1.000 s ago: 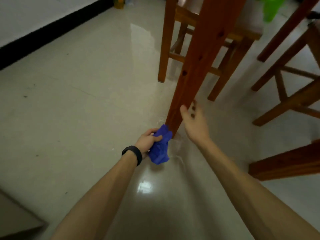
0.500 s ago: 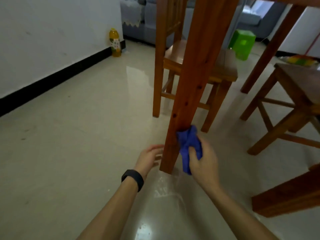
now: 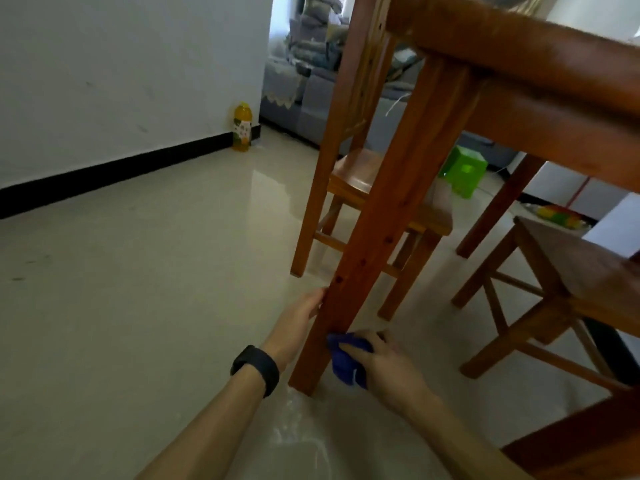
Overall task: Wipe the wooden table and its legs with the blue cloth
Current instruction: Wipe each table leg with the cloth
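Left side: white wall with black skirting [image 3: 104, 98], and a yellow plastic bottle [image 3: 242, 127] standing at its far end. The pale glossy tiled floor [image 3: 138, 289] lies open from the wall to the table, giving wide room on that side.

Left hand [image 3: 300, 315], black wristband [image 3: 255, 368] on the wrist: fingers fairly straight, laid against the left edge of the reddish-brown wooden table leg [image 3: 374, 230], holding nothing.

The leg slants up to the wooden table's edge [image 3: 519, 57] overhead. Its foot stands on the floor just beyond the wrists.

Crumpled blue cloth [image 3: 343, 362]: low on the leg's right face, just above the foot. The right hand [image 3: 388, 367] has its fingers curled over the cloth and presses it to the wood.

Right of the leg the room is tight. A wooden chair [image 3: 356, 178] stands close behind, a green plastic stool [image 3: 464, 169] farther back, and a dark wooden stool [image 3: 571, 271] near on the right.

Change: 1.0 s ago the left hand held the cloth at the foot. By 0.5 s ago the right hand had it, drawn up higher along the leg. Now it is bunched lower down, and the left hand rests on the leg.
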{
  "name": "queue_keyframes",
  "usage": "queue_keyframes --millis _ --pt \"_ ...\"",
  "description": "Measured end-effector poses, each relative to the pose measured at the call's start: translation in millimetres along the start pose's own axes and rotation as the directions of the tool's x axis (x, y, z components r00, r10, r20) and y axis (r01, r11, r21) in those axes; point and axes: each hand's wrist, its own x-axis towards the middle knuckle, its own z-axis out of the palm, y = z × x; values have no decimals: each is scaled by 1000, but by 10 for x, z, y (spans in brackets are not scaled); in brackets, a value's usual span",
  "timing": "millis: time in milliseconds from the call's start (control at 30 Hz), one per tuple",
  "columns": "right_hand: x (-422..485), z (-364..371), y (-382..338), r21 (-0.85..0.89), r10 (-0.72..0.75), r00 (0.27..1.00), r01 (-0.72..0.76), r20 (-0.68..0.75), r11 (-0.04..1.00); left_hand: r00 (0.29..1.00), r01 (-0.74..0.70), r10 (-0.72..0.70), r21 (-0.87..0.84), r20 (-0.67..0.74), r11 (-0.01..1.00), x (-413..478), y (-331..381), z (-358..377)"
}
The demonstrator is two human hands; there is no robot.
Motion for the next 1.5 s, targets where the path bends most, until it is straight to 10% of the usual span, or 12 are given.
queue_keyframes --millis 167,267,400,533,600,733,867,967,1100,1167,1333,1500 --pt "83 -642 37 355 217 717 46 -662 934 999 -33 36 75 -37 997 -48 107 -55" --pt "283 -960 -54 756 640 475 86 -604 649 992 -117 121 92 -41 989 -79 273 37" --pt "594 -275 -410 936 737 589 102 -331 338 978 -173 179 60 -112 983 -79 382 244" --pt "352 1355 -348 815 477 826 -483 302 320 953 -169 193 119 -234 978 -78 383 524" --pt "111 1665 -246 736 437 763 -618 476 277 938 -165 201 148 -284 975 -92 362 632" --pt "261 1093 -98 949 764 578 -277 287 -148 908 -158 231 225 -350 961 -81 260 748" --pt "450 199 -179 988 851 519 155 -83 2 890 -125 231 278 -393 952 -54 205 824" --pt "435 235 -691 966 768 589 100 -251 239 874 -102 215 269 -436 958 -7 208 861" --pt "258 1366 -721 856 524 699 -501 487 -128 847 -59 193 273 -496 960 18 205 948" --pt "57 1526 -518 583 189 562 -694 805 -421 833 -68 199 263 -516 962 21 201 967" --pt "341 1509 -15 830 630 539 -368 558 -420 828 -69 190 241 -528 968 38 212 984" --pt "631 1662 -285 896 580 685 -371 441 -243 828 -78 201 249 -523 965 81 169 979"
